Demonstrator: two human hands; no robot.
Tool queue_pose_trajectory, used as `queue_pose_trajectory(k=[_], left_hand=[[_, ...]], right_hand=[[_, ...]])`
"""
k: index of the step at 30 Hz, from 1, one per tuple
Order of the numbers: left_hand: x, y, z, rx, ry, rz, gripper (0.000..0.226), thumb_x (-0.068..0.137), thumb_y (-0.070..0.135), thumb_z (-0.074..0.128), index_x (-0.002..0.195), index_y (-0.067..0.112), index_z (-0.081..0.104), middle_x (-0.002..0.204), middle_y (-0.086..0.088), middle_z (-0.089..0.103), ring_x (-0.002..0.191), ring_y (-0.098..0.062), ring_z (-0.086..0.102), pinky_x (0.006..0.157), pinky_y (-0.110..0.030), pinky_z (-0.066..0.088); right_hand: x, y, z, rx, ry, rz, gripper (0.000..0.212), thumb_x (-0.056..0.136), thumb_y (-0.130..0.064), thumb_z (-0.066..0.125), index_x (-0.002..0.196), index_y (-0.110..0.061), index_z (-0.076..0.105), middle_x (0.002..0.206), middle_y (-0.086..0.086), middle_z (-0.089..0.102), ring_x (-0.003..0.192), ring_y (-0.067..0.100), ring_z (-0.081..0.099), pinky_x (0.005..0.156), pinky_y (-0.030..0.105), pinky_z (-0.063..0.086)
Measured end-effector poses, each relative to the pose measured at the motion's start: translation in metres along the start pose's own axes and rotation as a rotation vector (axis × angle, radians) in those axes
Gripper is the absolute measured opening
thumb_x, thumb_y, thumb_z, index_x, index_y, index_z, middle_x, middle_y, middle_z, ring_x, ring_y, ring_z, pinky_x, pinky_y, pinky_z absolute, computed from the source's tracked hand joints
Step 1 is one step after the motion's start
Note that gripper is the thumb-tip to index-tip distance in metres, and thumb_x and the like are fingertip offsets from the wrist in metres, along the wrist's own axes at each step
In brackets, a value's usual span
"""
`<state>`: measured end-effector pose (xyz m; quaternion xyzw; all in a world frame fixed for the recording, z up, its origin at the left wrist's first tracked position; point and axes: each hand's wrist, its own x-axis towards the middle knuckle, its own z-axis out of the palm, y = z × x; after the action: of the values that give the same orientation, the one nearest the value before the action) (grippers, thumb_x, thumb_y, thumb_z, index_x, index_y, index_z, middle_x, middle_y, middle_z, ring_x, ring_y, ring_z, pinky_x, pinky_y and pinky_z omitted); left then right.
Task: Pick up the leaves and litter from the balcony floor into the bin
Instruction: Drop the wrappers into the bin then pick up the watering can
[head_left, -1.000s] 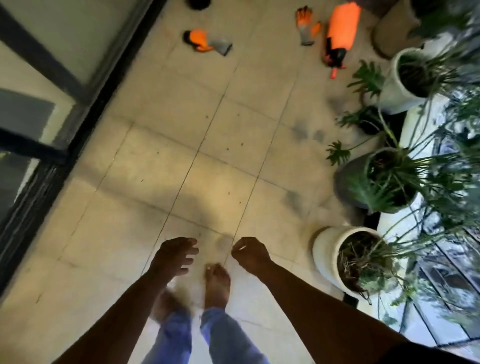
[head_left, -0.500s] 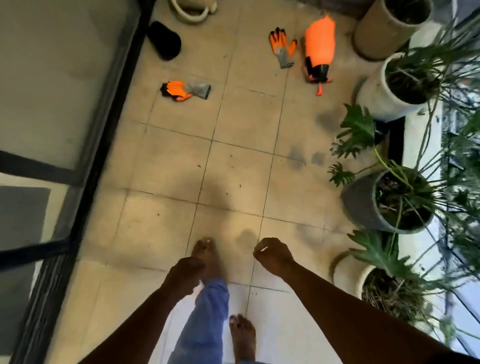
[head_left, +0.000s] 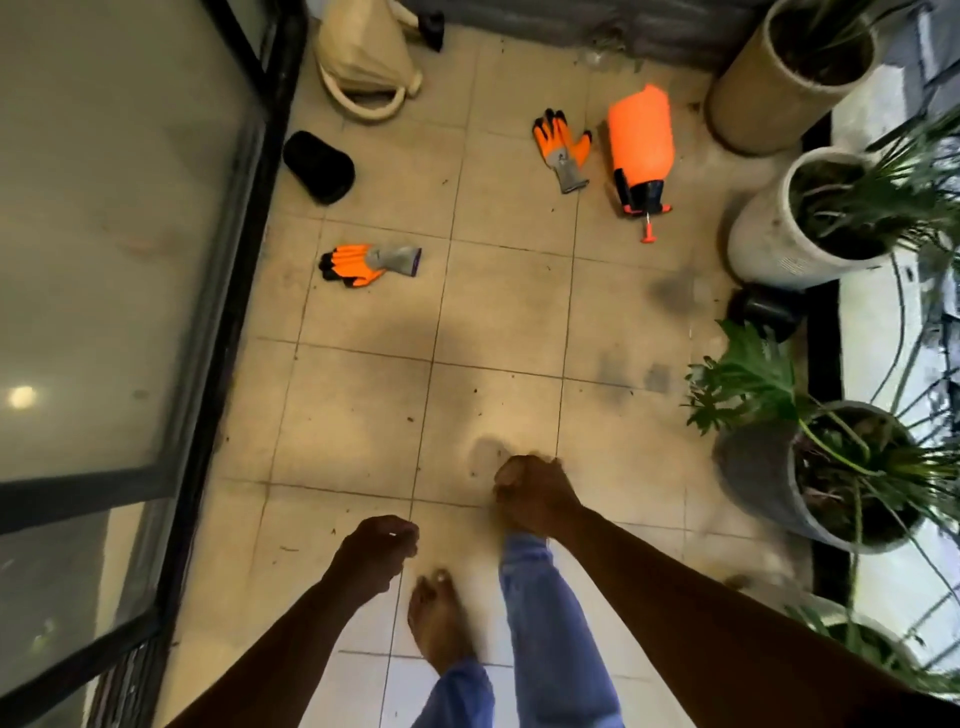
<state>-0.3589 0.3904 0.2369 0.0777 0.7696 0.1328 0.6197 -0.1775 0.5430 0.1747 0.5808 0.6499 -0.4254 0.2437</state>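
Observation:
Small dark bits of leaf litter (head_left: 410, 418) lie scattered over the beige floor tiles (head_left: 358, 415), with more debris (head_left: 602, 54) along the far wall. My left hand (head_left: 376, 548) hangs low near the middle, fingers curled closed, with a tiny pale speck at the knuckles. My right hand (head_left: 535, 493) is a little further forward, also curled into a fist. Nothing shows inside either fist. No bin is in view. My bare feet and blue trouser legs are below the hands.
Two orange work gloves (head_left: 561, 145) (head_left: 363, 262) and an orange pressure sprayer (head_left: 641, 140) lie ahead. A cream watering can (head_left: 363, 57) and a black container (head_left: 319, 166) sit by the glass door (head_left: 130, 260). Potted plants (head_left: 810, 218) (head_left: 831, 467) line the right edge.
I have walked forward; the gloves and sprayer are nearer, and the watering can and far wall came into view. Both hands stayed closed, and the left hand's fingers curled tighter.

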Motion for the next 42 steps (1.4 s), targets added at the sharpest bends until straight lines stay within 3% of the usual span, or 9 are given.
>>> queue_pose_trajectory(k=[3, 6, 13, 17, 23, 28, 33, 36, 42], left_hand=[[0.019, 0.023, 0.001, 0.013, -0.016, -0.030, 0.010, 0.093, 0.023, 0.065, 0.099, 0.024, 0.072, 0.092, -0.005, 0.076, 0.089, -0.033, 0.072, 0.064, -0.031, 0.049], [0.033, 0.047, 0.000, -0.016, -0.027, -0.058, 0.009, 0.092, 0.017, 0.066, 0.097, 0.019, 0.073, 0.094, -0.011, 0.076, 0.073, -0.024, 0.064, 0.061, -0.030, 0.042], [0.040, 0.135, -0.011, -0.043, -0.023, -0.106, 0.011, 0.092, 0.015, 0.068, 0.101, 0.014, 0.074, 0.094, -0.014, 0.076, 0.074, -0.025, 0.061, 0.064, -0.032, 0.040], [0.045, 0.207, -0.009, -0.073, -0.026, -0.067, 0.011, 0.095, 0.015, 0.066, 0.105, 0.013, 0.071, 0.097, -0.014, 0.075, 0.080, -0.026, 0.062, 0.069, -0.033, 0.044], [0.077, 0.300, 0.014, -0.030, -0.083, 0.021, 0.016, 0.100, 0.017, 0.060, 0.114, 0.014, 0.069, 0.107, -0.012, 0.074, 0.090, -0.028, 0.066, 0.075, -0.033, 0.050], [0.111, 0.336, 0.036, 0.063, -0.128, 0.027, 0.013, 0.101, 0.016, 0.059, 0.111, 0.016, 0.068, 0.106, -0.012, 0.072, 0.098, -0.030, 0.067, 0.087, -0.040, 0.048], [0.143, 0.359, 0.035, 0.166, -0.153, 0.002, 0.021, 0.100, 0.022, 0.061, 0.118, 0.016, 0.068, 0.112, -0.014, 0.071, 0.099, -0.030, 0.068, 0.073, -0.031, 0.051], [0.162, 0.376, 0.018, 0.242, -0.171, -0.030, 0.028, 0.092, 0.032, 0.068, 0.117, 0.019, 0.068, 0.108, -0.010, 0.074, 0.099, -0.031, 0.069, 0.078, -0.036, 0.052], [0.173, 0.427, -0.027, 0.239, -0.171, -0.047, 0.019, 0.103, 0.025, 0.055, 0.117, 0.017, 0.065, 0.108, -0.011, 0.073, 0.093, -0.028, 0.068, 0.074, -0.032, 0.050]], right_hand=[[0.015, -0.011, -0.021, -0.051, -0.094, -0.023, 0.026, 0.082, -0.038, 0.063, 0.105, -0.030, 0.071, 0.124, 0.008, 0.065, 0.121, 0.030, 0.057, 0.107, 0.041, 0.043], [0.023, -0.019, -0.051, -0.081, -0.084, -0.049, 0.029, 0.089, -0.032, 0.058, 0.114, -0.021, 0.067, 0.122, 0.010, 0.062, 0.117, 0.032, 0.058, 0.100, 0.040, 0.049], [0.045, -0.020, -0.141, 0.097, -0.005, -0.015, 0.023, 0.094, -0.033, 0.060, 0.117, -0.029, 0.064, 0.113, -0.008, 0.067, 0.101, 0.015, 0.064, 0.089, 0.032, 0.056], [0.057, -0.024, -0.189, 0.276, 0.064, 0.053, 0.021, 0.090, -0.033, 0.059, 0.111, -0.034, 0.063, 0.109, -0.007, 0.070, 0.093, 0.013, 0.067, 0.085, 0.033, 0.059], [0.090, -0.018, -0.240, 0.406, 0.182, 0.108, 0.025, 0.093, -0.030, 0.057, 0.116, -0.027, 0.065, 0.115, -0.002, 0.070, 0.105, 0.020, 0.065, 0.083, 0.024, 0.048], [0.120, -0.006, -0.244, 0.471, 0.165, 0.188, 0.026, 0.092, -0.030, 0.058, 0.115, -0.023, 0.067, 0.120, 0.001, 0.070, 0.112, 0.023, 0.063, 0.082, 0.021, 0.039], [0.145, -0.004, -0.244, 0.509, 0.155, 0.257, 0.020, 0.093, -0.030, 0.060, 0.111, -0.025, 0.067, 0.114, -0.001, 0.072, 0.105, 0.018, 0.065, 0.081, 0.020, 0.042], [0.158, -0.012, -0.255, 0.515, 0.147, 0.309, 0.019, 0.093, -0.030, 0.062, 0.111, -0.025, 0.068, 0.114, -0.002, 0.072, 0.100, 0.016, 0.066, 0.082, 0.020, 0.046], [0.169, -0.052, -0.291, 0.519, 0.086, 0.400, 0.018, 0.090, -0.031, 0.062, 0.104, -0.024, 0.070, 0.102, -0.004, 0.075, 0.097, 0.017, 0.069, 0.085, 0.024, 0.053]])
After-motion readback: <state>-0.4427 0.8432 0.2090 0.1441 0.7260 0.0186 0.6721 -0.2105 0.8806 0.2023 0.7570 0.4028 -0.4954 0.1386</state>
